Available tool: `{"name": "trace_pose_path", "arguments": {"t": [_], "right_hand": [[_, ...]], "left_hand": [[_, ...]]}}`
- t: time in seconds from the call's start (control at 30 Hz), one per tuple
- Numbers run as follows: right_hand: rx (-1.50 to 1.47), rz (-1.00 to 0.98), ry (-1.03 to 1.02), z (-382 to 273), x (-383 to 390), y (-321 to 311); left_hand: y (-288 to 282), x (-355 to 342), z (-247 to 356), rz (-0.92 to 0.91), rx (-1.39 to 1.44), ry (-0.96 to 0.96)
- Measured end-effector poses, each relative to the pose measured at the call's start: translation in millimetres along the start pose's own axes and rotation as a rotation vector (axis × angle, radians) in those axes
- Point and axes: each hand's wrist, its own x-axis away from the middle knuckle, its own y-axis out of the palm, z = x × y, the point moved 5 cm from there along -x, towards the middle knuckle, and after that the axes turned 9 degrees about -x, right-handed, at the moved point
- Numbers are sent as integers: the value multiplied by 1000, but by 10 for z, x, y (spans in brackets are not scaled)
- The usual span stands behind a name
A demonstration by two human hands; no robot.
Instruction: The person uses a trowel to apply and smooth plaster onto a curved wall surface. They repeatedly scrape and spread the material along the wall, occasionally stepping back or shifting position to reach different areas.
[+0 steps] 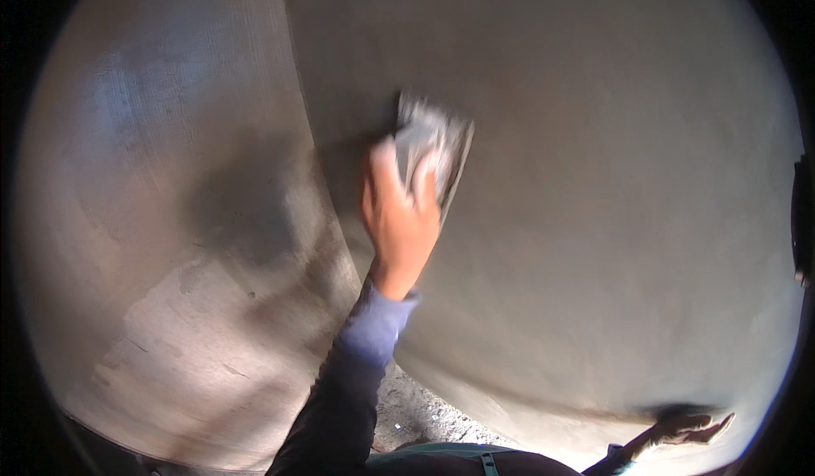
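Near the middle of the head view, my left hand (401,213) is closed round the handle of a plastering float (457,158). The float is a grey, smeared, rectangular tool, slightly blurred, held against the smooth grey plastered wall (577,204). Its handle is mostly hidden by my fingers. Low at the right, my right hand (692,428) is stretched out with fingers apart and nothing in it. It is close to the wall's lower part, with a dark shadow beside it; whether it touches the wall I cannot tell.
A corner line divides the grey wall from a lighter, brownish wall (170,221) on the left, which has a paler patch (199,332) low down. Rough, sunlit ground (416,408) shows at the foot of the corner. A dark object (800,221) stands at the far right edge.
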Motion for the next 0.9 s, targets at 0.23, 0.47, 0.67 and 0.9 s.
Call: {"name": "trace_pose_path", "arguments": {"t": [0.23,0.47,0.67,0.9], "right_hand": [[-87,-25,117,-64,44,88],[-91,-11,97,-83,-26,80],[-39,-41,44,-20,-3,81],[-111,-35,126,-86,25,144]], "left_hand": [[45,-867,-645,-17,-202,-274],[-11,-126,-446,-46,-185,-172],[37,-557,-506,-118,-190,-276],[-2,-272,-457,-112,-261,-220]]}}
